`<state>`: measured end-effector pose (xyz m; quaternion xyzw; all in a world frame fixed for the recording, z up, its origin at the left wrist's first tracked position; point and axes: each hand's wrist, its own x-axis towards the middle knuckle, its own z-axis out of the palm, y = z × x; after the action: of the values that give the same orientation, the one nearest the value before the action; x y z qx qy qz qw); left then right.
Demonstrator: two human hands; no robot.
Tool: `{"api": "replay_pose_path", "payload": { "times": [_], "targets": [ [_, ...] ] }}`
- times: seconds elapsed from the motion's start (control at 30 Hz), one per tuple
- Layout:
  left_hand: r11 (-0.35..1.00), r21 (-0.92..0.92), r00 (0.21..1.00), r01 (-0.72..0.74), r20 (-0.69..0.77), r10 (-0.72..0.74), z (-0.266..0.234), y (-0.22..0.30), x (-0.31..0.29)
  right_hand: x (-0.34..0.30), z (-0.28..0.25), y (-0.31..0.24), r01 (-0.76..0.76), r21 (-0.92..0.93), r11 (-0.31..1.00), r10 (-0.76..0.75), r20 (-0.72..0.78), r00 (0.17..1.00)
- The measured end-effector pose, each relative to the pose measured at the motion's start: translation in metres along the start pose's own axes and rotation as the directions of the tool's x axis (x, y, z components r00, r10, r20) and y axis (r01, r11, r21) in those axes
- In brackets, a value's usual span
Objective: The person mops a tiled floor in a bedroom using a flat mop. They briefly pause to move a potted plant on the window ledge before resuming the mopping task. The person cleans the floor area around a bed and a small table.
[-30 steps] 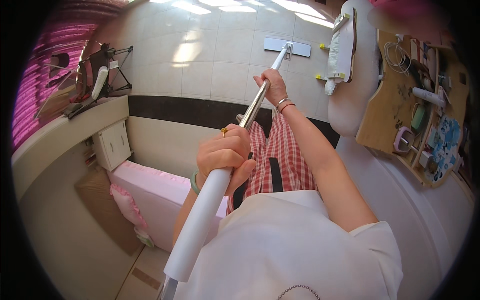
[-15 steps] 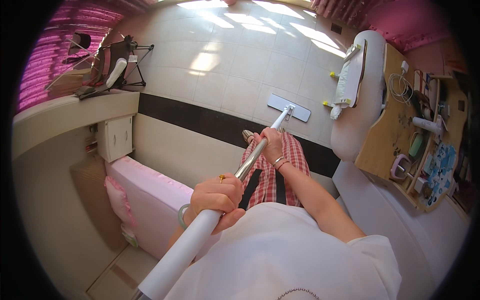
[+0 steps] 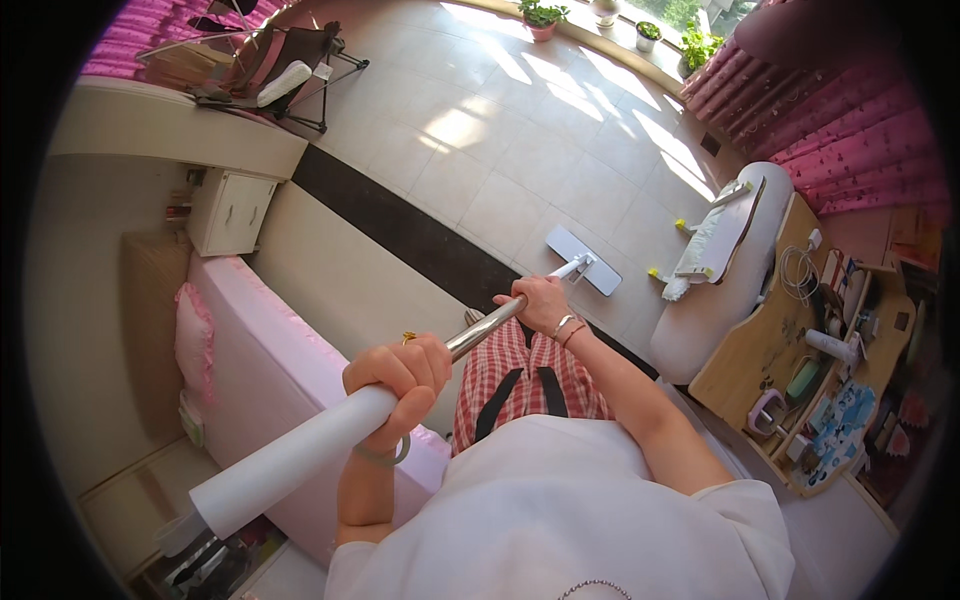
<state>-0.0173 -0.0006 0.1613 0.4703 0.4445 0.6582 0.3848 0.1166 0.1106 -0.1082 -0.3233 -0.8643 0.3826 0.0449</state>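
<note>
A flat mop [image 3: 484,331] with a white and metal pole slants across in front of me. Its pale rectangular head [image 3: 601,275] lies on the light floor tiles, just past the dark floor strip. My left hand [image 3: 400,375], with a gold ring and a bangle at the wrist, is wrapped round the thick white upper part of the pole. Further down, my right hand [image 3: 541,304] grips the shaft where metal meets white. Both hands are closed on the pole. The pole's upper end points to the lower left.
A bed with pink covers [image 3: 290,370] stands at the left, beside a small white cabinet [image 3: 232,214]. A folding chair [image 3: 285,75] is at the upper left. On the right are a cluttered wooden desk [image 3: 735,330] and a white bench-like seat [image 3: 680,335]. Potted plants [image 3: 543,18] line the window.
The view has turned, bringing the window plants into sight. My left hand and the pole's upper end have swung left and the pole lies flatter. Both hands keep their hold.
</note>
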Motion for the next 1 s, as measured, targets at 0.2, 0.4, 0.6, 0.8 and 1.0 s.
{"api": "replay_pose_path", "payload": {
  "times": [0.2,0.4,0.6,0.8,1.0],
  "targets": [
    [0.984,-0.068,0.982,-0.166,0.083,0.171,-0.053,0.072,-0.02,0.024,-0.004,-0.089,0.222,0.152,0.963,-0.254,0.246,0.935],
    [0.933,0.077,0.915,-0.351,-0.184,0.36,-0.088,0.106,-0.053,0.031,0.058,-0.179,0.208,0.156,0.965,-0.202,-0.056,0.978],
    [0.98,0.087,0.973,-0.176,-0.135,0.187,-0.135,0.109,-0.1,0.024,0.135,-0.217,0.222,0.215,0.951,-0.174,-0.221,0.96],
    [0.961,0.277,0.994,-0.008,-0.105,0.038,-0.178,0.091,-0.126,0.024,0.186,-0.219,0.138,0.345,0.928,-0.103,-0.118,0.988],
    [0.993,0.11,0.988,-0.034,-0.146,0.05,-0.206,0.078,-0.154,0.031,0.237,-0.24,0.096,0.402,0.911,0.006,-0.245,0.969]
  ]
}}
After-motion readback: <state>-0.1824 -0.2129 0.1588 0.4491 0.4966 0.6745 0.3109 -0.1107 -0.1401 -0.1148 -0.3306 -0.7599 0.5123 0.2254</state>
